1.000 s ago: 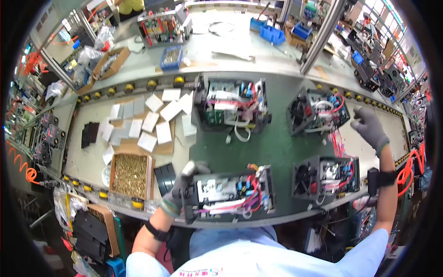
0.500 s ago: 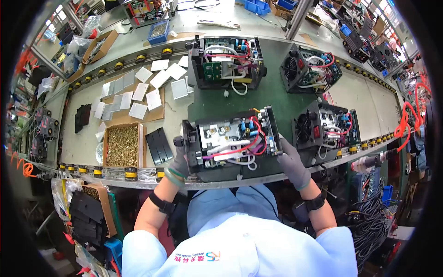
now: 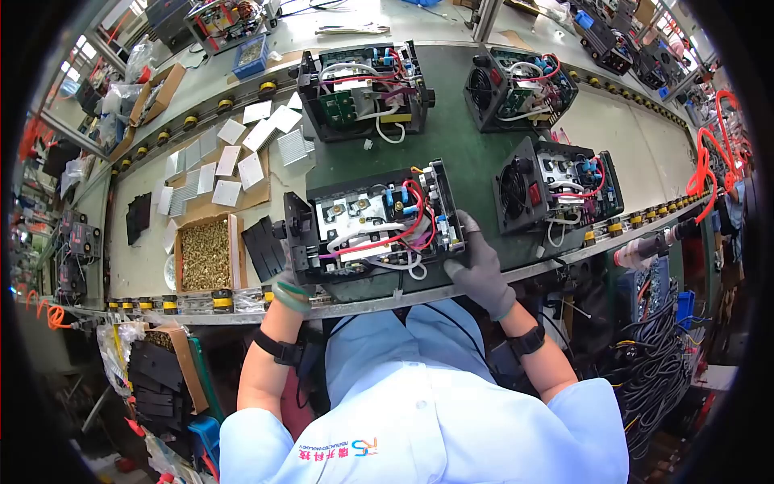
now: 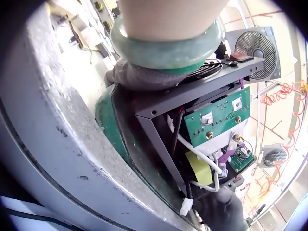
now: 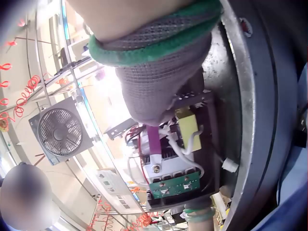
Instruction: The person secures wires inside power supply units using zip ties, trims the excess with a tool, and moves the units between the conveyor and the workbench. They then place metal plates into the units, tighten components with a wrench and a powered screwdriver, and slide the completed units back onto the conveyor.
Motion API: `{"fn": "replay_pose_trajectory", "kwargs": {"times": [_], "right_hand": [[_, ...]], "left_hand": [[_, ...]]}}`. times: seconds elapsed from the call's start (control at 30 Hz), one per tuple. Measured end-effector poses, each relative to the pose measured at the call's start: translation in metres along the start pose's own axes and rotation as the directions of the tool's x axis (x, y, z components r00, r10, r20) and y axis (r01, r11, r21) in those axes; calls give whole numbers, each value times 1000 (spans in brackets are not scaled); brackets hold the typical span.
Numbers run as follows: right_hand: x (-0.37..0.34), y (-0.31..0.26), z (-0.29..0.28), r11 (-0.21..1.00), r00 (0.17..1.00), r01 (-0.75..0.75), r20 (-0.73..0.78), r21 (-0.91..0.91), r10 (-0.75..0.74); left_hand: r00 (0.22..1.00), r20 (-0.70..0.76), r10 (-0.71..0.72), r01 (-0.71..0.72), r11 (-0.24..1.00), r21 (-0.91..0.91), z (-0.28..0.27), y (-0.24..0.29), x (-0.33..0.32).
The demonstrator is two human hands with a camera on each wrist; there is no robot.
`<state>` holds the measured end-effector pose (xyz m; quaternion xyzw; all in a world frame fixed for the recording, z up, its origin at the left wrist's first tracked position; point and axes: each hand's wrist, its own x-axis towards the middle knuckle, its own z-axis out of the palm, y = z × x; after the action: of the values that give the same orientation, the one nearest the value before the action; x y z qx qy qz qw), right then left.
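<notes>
A black-framed electronics chassis (image 3: 367, 222), with bare circuit boards and red and white wires, lies at the near edge of the green mat (image 3: 347, 168). My gloved left hand (image 3: 287, 270) holds its left end panel, the fingers mostly hidden behind the panel and the bangle showing at the wrist. At the opposite end, my gloved right hand (image 3: 481, 273) grips the right end panel. In the left wrist view, the chassis frame (image 4: 163, 98) covers part of the left glove (image 4: 144, 77). The right wrist view shows the right glove (image 5: 149, 91) over the chassis corner beside a yellow component (image 5: 188, 130).
Three similar units stand nearby: one at the far left (image 3: 363, 97), one at the far right (image 3: 520, 89), one at the near right (image 3: 556, 184). Left lie silver heat sinks (image 3: 228, 161), a box of brass fasteners (image 3: 206, 254) and black plates (image 3: 262, 248). Rollers (image 3: 222, 300) line the edge.
My right hand has come in from the far right side to the right end of the near chassis. The left hand has stayed at its left end. The head view has shifted.
</notes>
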<state>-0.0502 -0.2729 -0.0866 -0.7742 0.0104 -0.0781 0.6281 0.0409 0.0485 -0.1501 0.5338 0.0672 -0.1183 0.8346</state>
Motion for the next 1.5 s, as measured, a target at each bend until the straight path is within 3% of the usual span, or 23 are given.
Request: {"fn": "replay_pose_trajectory", "kwargs": {"times": [0.07,0.27,0.3,0.37,0.43,0.47,0.5,0.53,0.57,0.6,0.63,0.7,0.73,0.8,0.83,0.9,0.93,1.0,1.1,1.3,1.37,1.47,1.5], "right_hand": [[-5,16,1,937,988,150,84,-315,-129],[-15,34,5,859,966,251,60,-446,-251],[-20,38,-2,825,969,248,110,-509,-223],[-33,18,-20,821,982,189,107,-539,-156],[-44,17,-24,805,941,336,197,-490,-273],[-47,19,-23,776,930,368,205,-511,-306],[-49,16,-20,781,924,382,188,-495,-332],[-49,13,-16,748,921,387,199,-539,-334],[-49,11,-13,715,920,389,208,-581,-332],[-48,10,-10,718,914,403,220,-567,-340],[-48,8,-8,686,910,410,216,-601,-354],[-45,7,-7,642,902,419,211,-642,-377],[-45,8,-6,628,897,427,218,-651,-384],[-46,9,-5,615,896,427,222,-662,-384],[-46,9,-5,611,893,433,224,-663,-390],[-45,9,-3,608,891,436,226,-664,-393],[-46,10,-3,606,891,433,216,-668,-398],[-47,11,-1,605,893,427,207,-672,-401],[-47,12,2,588,888,426,194,-688,-416],[-51,21,5,580,879,425,166,-695,-447],[-52,26,5,589,887,416,166,-693,-432],[-53,21,4,581,886,415,165,-701,-434],[-54,21,4,580,885,416,166,-700,-434]], "left_hand": [[998,-30,49,-47,997,61,-2,-1,-3],[980,-58,190,-170,952,253,-15,4,-6],[956,-171,237,-229,971,65,33,26,-26],[971,44,237,-239,970,51,10,14,-34],[896,-111,430,-348,835,426,16,-4,-44],[886,-59,460,-414,842,346,16,-7,-47],[892,-231,390,-317,901,297,-7,-32,-47],[779,24,626,-412,484,772,-11,-30,-53],[679,359,640,-362,-133,923,-13,-30,-58],[763,123,635,-476,423,771,16,-21,-65],[817,110,566,-388,400,830,8,-25,-65],[732,237,639,-428,160,890,12,-25,-73],[729,237,643,-431,162,887,15,-23,-75],[846,-37,532,-399,676,620,20,-20,-79],[847,-36,530,-398,678,618,21,-18,-79],[738,206,643,-433,216,875,21,-16,-78],[740,207,640,-432,217,875,20,-19,-77],[827,-92,554,-436,737,516,20,-28,-75],[875,-259,409,-308,883,353,27,-26,-75],[860,-182,476,-324,786,527,22,-30,-78],[871,-264,415,-301,874,381,23,-34,-79],[853,-252,458,-261,791,553,21,-34,-82],[831,-56,554,-264,481,836,17,-30,-84]]}}
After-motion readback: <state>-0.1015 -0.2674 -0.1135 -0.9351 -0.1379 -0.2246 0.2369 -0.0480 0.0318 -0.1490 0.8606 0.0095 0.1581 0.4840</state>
